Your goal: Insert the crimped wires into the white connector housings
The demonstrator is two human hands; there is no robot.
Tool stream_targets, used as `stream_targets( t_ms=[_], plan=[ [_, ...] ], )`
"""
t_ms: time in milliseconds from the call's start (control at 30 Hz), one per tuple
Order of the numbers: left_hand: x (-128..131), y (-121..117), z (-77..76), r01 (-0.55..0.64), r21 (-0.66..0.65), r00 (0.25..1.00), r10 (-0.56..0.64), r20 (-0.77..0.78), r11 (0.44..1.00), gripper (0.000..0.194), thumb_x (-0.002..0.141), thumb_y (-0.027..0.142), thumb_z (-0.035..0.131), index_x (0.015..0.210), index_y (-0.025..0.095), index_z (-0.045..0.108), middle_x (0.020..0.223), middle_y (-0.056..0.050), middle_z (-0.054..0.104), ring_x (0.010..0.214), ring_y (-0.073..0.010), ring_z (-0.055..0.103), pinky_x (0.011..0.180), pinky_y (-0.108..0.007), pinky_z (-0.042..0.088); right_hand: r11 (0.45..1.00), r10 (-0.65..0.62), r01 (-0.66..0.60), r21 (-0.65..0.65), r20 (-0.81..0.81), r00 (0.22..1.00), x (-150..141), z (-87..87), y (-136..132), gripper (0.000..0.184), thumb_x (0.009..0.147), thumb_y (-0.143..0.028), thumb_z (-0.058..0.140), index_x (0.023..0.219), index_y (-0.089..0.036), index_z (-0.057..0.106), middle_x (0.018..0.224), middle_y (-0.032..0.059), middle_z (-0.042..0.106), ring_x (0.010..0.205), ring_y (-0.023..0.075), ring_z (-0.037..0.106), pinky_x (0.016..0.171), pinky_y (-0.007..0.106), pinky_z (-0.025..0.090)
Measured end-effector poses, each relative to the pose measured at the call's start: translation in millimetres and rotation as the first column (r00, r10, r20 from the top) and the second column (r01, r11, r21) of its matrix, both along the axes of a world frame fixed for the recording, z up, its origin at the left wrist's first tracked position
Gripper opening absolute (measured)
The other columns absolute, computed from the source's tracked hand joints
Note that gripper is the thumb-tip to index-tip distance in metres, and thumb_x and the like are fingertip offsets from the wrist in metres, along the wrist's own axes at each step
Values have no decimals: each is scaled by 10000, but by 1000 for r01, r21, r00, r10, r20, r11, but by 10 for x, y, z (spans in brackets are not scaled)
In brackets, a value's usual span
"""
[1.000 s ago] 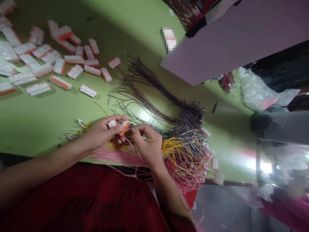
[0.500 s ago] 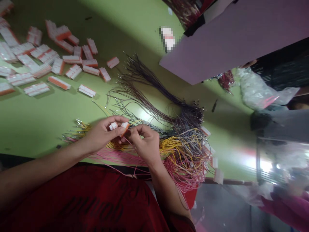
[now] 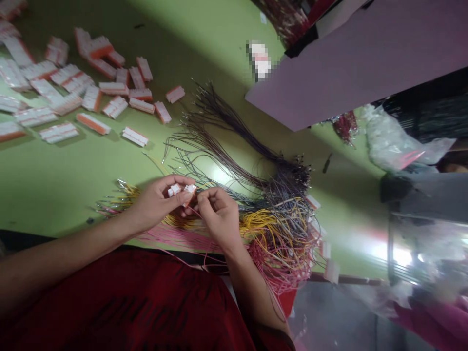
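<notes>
My left hand (image 3: 161,200) is closed around a white and orange connector housing (image 3: 189,191), its thumb pressing on the near side. A second white block (image 3: 174,190) shows between the thumb and forefinger; whether it is part of the same connector I cannot tell. Close to the connector's right side, my right hand (image 3: 219,214) pinches a thin wire, mostly hidden by the fingertips. A pink wire (image 3: 196,211) runs from below the connector toward the right palm. Under both hands lie bundles of yellow wires (image 3: 256,219) and pink wires (image 3: 183,237).
Many white and orange connectors (image 3: 135,136) are scattered over the green table (image 3: 91,161) at the left. Dark wires (image 3: 234,122) fan out beyond my hands. A purple panel (image 3: 329,63) juts in from the upper right. Plastic bags (image 3: 387,141) lie at the right.
The view has shifted slightly, so the table's contents appear a little further right. The right fingertips stay beside the connector with only a small movement; both grips are kept.
</notes>
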State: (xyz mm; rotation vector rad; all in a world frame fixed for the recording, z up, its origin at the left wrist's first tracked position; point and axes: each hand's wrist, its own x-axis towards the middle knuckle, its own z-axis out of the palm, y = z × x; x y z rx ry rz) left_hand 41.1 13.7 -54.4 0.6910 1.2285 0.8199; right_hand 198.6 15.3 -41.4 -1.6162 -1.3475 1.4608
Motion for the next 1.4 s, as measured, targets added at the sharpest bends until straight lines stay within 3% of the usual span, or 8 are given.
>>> stream_targets(
  t_ms=[700,833,933,1000,1067,1233,1300,1400],
  plan=[
    [7,-15,10,33,-6,999,-33,15,999,378,755,424,783,1023,171,697,722,-2,715,594,-156,688,586,-269,585,1000,9,-10,-26,-34,999,-7,-54,-52,168,868,-353,568,769,-217,554,588,-19,679,550,138,670,555,245,518],
    [9,-19,11,-8,-37,999,10,52,999,423,743,438,793,1049,168,680,689,10,705,575,-154,686,577,-267,582,998,63,-65,17,81,995,62,37,-13,181,856,-340,590,745,-199,618,609,-5,693,536,127,640,524,234,490],
    [7,-13,13,-12,-55,999,15,49,998,424,764,425,785,1077,165,665,679,8,702,587,-161,691,565,-263,574,984,67,-104,145,239,969,260,133,333,227,872,-343,579,732,-198,682,618,2,704,562,133,643,579,256,507],
    [8,-8,10,3,-52,999,0,44,999,409,772,425,780,1070,169,667,699,3,701,601,-164,693,561,-266,572,926,-145,-34,375,438,887,427,137,726,256,905,-333,534,766,-198,702,690,28,726,650,157,662,666,293,516],
    [11,-5,0,6,-50,998,-3,58,999,395,770,426,783,1054,176,669,720,2,695,604,-163,691,557,-267,571,867,-302,-66,494,626,719,571,71,1150,204,890,-263,532,885,-176,717,850,92,754,796,218,680,768,358,516],
    [9,5,-33,-20,-75,990,30,135,997,360,754,408,801,1014,193,674,699,2,677,578,-162,680,540,-267,568,910,-119,-333,248,924,363,695,-181,1754,292,787,-47,467,916,-137,713,1013,188,730,989,313,659,868,429,486],
    [1,14,-34,-24,-89,988,37,150,996,337,752,387,805,1000,197,679,693,3,676,574,-163,680,542,-271,573,911,-115,-341,232,937,331,715,-210,1777,296,800,-49,444,899,-133,710,978,186,730,967,312,671,865,427,489],
    [-8,33,-16,-23,-103,987,39,156,994,296,756,336,797,991,197,683,695,5,679,571,-160,681,537,-270,573,899,-198,-284,333,888,415,830,-163,1737,247,804,-93,471,887,-133,700,964,174,736,946,304,686,858,422,502]
  ],
)
